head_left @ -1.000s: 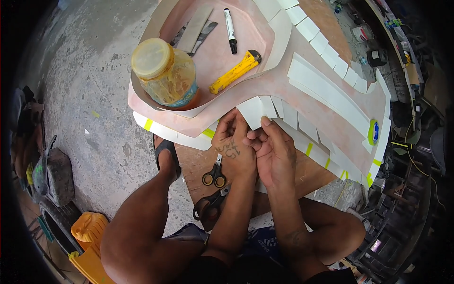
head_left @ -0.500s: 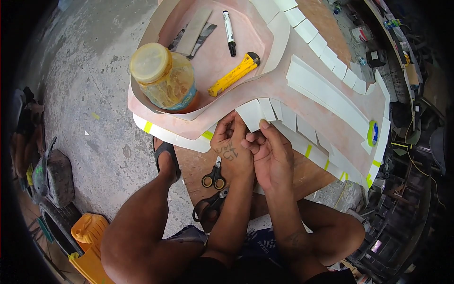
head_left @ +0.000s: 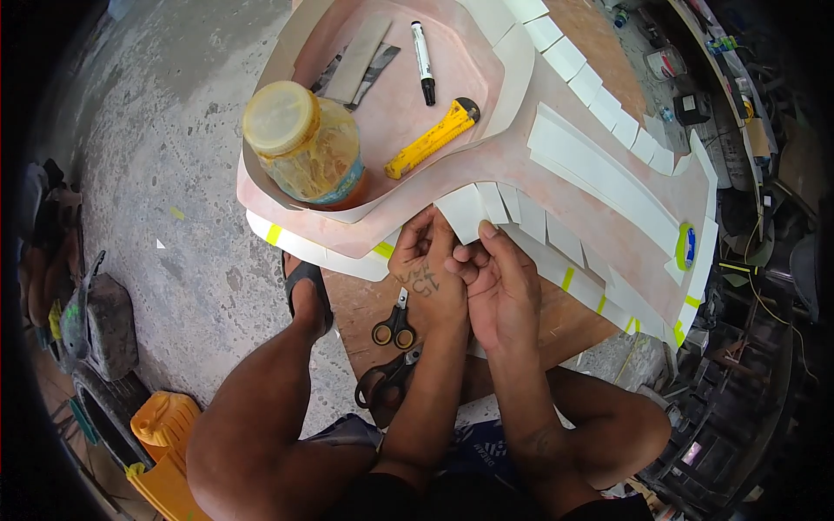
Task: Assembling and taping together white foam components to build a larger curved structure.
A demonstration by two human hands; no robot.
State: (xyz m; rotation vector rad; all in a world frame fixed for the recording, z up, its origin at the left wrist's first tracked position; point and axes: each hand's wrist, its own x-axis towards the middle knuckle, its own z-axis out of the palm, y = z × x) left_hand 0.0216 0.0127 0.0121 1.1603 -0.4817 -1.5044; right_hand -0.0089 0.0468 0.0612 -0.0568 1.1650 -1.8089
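Note:
My left hand (head_left: pixel 427 265) and my right hand (head_left: pixel 499 282) work close together at the near edge of a large pinkish moulded panel (head_left: pixel 486 156). Between them is a white card strip (head_left: pixel 460 213), one of several lining that edge. My right thumb and fingers pinch its lower corner. The left fingers are curled against its left side, their tips partly hidden under the panel. On the panel's hollow stand a jar of amber liquid (head_left: pixel 304 143), a yellow utility knife (head_left: pixel 433 139), a black-and-white marker (head_left: pixel 423 62) and a flat grey strip (head_left: pixel 358 62).
Small scissors (head_left: pixel 393 328) and larger black scissors (head_left: pixel 387 380) lie on the brown board (head_left: pixel 347 304) by my left forearm. A roll of tape (head_left: pixel 685 247) sits at the panel's right end. Yellow tape pieces mark the white edging. A yellow jerrycan (head_left: pixel 165 421) stands lower left; clutter fills the right.
Hardly anything differs. The whole scene has shifted very slightly in the view, while both hands keep their grip at the same card strip.

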